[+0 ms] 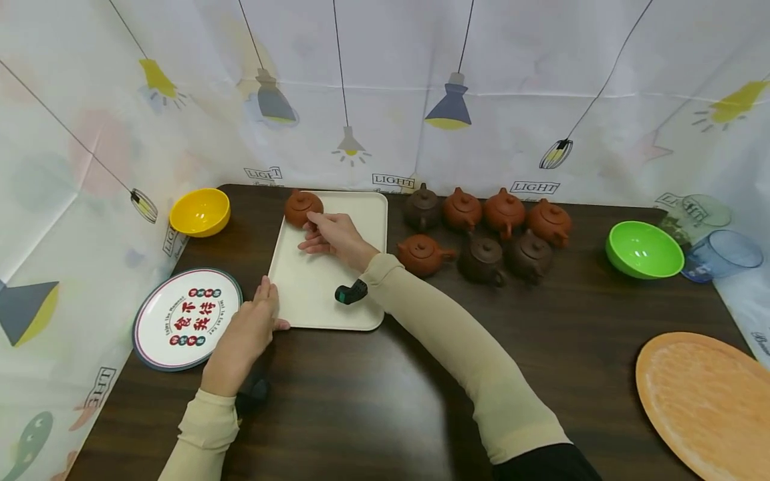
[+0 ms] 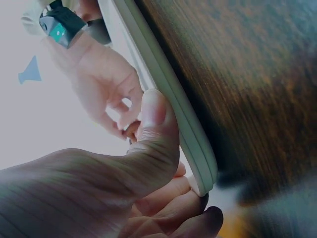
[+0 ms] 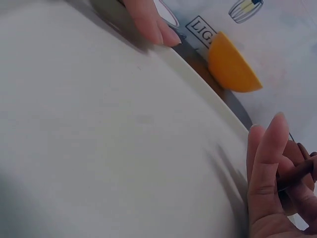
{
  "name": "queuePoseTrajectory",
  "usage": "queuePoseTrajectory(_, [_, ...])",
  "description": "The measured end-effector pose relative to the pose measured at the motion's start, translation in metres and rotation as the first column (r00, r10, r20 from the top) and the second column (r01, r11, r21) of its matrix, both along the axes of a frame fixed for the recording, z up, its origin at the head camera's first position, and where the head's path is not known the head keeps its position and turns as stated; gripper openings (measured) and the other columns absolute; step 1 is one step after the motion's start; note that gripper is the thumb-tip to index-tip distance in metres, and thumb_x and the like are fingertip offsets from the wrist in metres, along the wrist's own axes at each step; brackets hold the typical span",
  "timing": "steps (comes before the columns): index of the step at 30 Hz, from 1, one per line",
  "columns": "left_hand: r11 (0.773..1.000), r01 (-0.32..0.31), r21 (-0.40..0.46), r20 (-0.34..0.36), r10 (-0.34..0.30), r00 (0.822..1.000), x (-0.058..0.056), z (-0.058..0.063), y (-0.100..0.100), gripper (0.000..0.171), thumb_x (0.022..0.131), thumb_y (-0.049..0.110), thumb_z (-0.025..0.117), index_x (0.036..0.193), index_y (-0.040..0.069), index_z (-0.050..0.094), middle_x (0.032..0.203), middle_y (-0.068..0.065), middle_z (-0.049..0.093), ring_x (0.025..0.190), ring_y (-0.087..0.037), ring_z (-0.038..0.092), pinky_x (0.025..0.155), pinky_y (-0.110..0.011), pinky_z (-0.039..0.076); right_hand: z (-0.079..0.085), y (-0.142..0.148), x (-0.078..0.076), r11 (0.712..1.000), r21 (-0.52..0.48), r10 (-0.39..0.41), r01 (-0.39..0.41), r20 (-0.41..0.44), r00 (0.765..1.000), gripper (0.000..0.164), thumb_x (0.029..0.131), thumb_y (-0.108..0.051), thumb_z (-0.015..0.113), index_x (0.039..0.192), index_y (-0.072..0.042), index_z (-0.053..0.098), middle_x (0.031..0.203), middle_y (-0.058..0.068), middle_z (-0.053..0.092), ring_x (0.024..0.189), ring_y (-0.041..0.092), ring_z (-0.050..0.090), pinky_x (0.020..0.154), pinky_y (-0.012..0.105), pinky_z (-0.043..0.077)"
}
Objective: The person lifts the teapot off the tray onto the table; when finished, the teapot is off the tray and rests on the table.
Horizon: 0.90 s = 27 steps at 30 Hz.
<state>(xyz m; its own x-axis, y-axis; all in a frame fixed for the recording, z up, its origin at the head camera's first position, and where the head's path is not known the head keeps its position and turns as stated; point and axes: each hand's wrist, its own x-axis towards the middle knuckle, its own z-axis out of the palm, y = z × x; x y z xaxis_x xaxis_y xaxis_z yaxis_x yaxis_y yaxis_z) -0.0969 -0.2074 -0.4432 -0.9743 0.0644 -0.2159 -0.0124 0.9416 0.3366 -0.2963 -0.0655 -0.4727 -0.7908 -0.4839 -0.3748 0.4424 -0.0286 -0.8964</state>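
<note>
A small reddish-brown clay teapot (image 1: pixel 303 208) sits at the far left corner of a cream rectangular tray (image 1: pixel 325 300). My right hand (image 1: pixel 339 239) reaches over the tray from the right and pinches the teapot's handle between thumb and fingers. In the right wrist view, the dark handle (image 3: pixel 297 176) shows among the fingers. Low on the tray's left side, my left hand (image 1: pixel 249 327) holds the near left corner. Its thumb (image 2: pixel 154 111) presses on the rim in the left wrist view, with the other fingers along the adjoining side.
Right of the tray stand several reddish teapots (image 1: pixel 504 212) and three dark brown ones (image 1: pixel 481 259). A yellow bowl (image 1: pixel 200 212) and a printed plate (image 1: pixel 186 319) lie left. Far right are a green bowl (image 1: pixel 645 250), a blue glass cup (image 1: pixel 724 255) and an orange round board (image 1: pixel 710 401).
</note>
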Motion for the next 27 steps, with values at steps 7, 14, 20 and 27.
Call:
queuePoseTrajectory(7, [1.0,0.009,-0.012,0.007,-0.009,1.0,0.0,0.003,-0.002,0.075,0.097,0.008,0.076,0.154,-0.022,0.037,0.164,-0.043,0.026,0.136,-0.057,0.057,0.11,-0.062,0.051,0.0,-0.008,0.001,0.998,-0.022,-0.051,0.051,0.028,0.998,0.038,0.111,-0.026,0.06,0.117,0.01,0.073,0.079,0.01,0.071,0.064,0.013,0.076,0.064,0.021,0.063])
queuePoseTrajectory(14, [1.0,0.026,-0.012,-0.028,-0.026,0.999,-0.004,0.009,-0.004,0.07,0.096,-0.004,0.073,0.153,-0.022,0.037,0.162,-0.044,0.03,0.142,-0.057,0.052,0.111,-0.064,0.049,0.009,0.0,0.0,0.999,-0.025,-0.033,0.033,0.011,0.999,0.031,0.109,-0.02,0.061,0.098,0.006,0.075,0.078,0.008,0.073,0.063,0.012,0.074,0.062,0.019,0.061])
queuePoseTrajectory(20, [1.0,0.022,-0.021,-0.016,-0.023,1.0,-0.003,0.01,-0.007,0.068,0.097,-0.006,0.071,0.153,-0.023,0.037,0.161,-0.045,0.03,0.139,-0.057,0.055,0.11,-0.064,0.05,0.018,0.022,0.027,0.995,-0.009,0.102,-0.103,-0.074,0.992,0.043,0.11,-0.024,0.061,0.116,0.017,0.069,0.075,0.006,0.073,0.065,0.011,0.073,0.065,0.021,0.061])
queuePoseTrajectory(27, [0.999,0.006,-0.043,-0.01,-0.007,1.0,-0.008,0.016,-0.015,0.069,0.099,-0.003,0.07,0.155,-0.022,0.034,0.163,-0.044,0.027,0.135,-0.058,0.058,0.107,-0.064,0.053,0.032,0.073,0.065,0.98,0.007,0.198,-0.199,-0.133,0.971,0.049,0.112,-0.027,0.06,0.119,0.021,0.066,0.078,0.007,0.073,0.067,0.012,0.073,0.063,0.022,0.06])
